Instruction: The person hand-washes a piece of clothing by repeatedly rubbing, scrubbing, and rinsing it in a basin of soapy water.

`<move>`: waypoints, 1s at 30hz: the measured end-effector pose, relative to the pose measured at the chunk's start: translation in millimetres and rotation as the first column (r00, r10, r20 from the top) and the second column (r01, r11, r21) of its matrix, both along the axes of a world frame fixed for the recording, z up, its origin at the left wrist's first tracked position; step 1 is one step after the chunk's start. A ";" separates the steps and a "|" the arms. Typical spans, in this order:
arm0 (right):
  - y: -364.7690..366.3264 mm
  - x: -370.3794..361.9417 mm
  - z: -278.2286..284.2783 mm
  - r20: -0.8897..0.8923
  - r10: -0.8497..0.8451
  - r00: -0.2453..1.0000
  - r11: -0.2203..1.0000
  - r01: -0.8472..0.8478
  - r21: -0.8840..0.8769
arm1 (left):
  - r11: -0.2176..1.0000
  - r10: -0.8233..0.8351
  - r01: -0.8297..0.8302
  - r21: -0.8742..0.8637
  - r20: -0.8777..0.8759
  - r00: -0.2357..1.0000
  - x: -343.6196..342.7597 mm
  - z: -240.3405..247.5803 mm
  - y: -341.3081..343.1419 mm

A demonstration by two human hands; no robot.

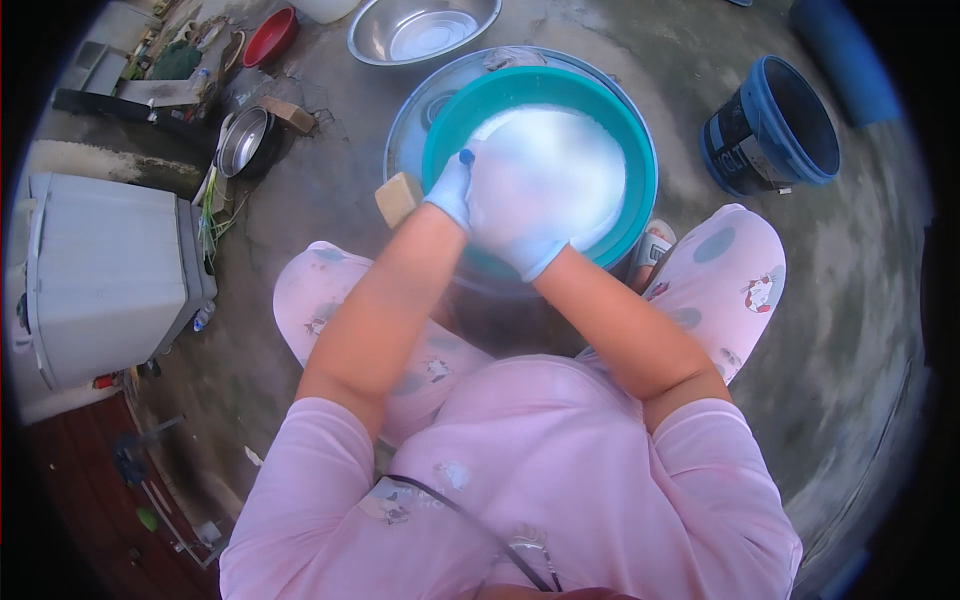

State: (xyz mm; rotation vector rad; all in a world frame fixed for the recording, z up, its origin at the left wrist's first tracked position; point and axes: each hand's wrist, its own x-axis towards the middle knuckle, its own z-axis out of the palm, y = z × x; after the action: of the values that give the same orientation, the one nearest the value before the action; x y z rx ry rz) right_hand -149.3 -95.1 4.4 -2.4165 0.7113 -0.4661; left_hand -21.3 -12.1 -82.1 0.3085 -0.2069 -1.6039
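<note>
Both my hands wear pale blue gloves and work inside a teal basin [440, 135]. My left hand [452, 188] is at the basin's left side, thumb up, closed against a blurred pale mass [515, 185]; its other fingers are hidden. At the near side, my right hand [532, 252] reaches into the same mass, its fingers smeared and covered. Bright white content [590, 165], like suds, fills the basin; whether a cloth is within it I cannot make out. The teal basin sits in a wider, pale blue-rimmed tub [405, 130]. A tan block [399, 200] rests at that tub's left edge.
Beyond the tub stands a steel bowl [425, 30]. A dark blue bucket [770, 130] is to the right. At left are a red bowl [270, 38], a small metal pot [245, 142], a brick [287, 114] and a large grey-white bin [110, 270]. My knees flank the tub.
</note>
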 end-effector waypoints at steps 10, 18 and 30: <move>-114.9 10.2 -29.9 0.401 -0.429 0.809 0.899 0.340 0.275 | 0.822 0.262 -0.431 0.372 0.425 0.866 12.1 94.6 6.4; -59.8 2.8 -79.3 0.347 0.323 0.881 0.944 -0.327 -0.049 | 0.896 0.360 -0.388 0.217 0.160 0.919 21.9 90.6 6.7; 38.5 1.2 43.7 0.137 0.268 0.954 0.963 -0.264 -0.045 | 0.875 0.142 -0.365 -0.320 0.888 -0.437 28.3 0.2 7.6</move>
State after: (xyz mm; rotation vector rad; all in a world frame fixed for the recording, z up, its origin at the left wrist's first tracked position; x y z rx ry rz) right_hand -148.1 -56.6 48.2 -2.4281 0.3132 -0.5314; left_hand 7.0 -4.5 -81.9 1.7879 -1.2860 -0.2643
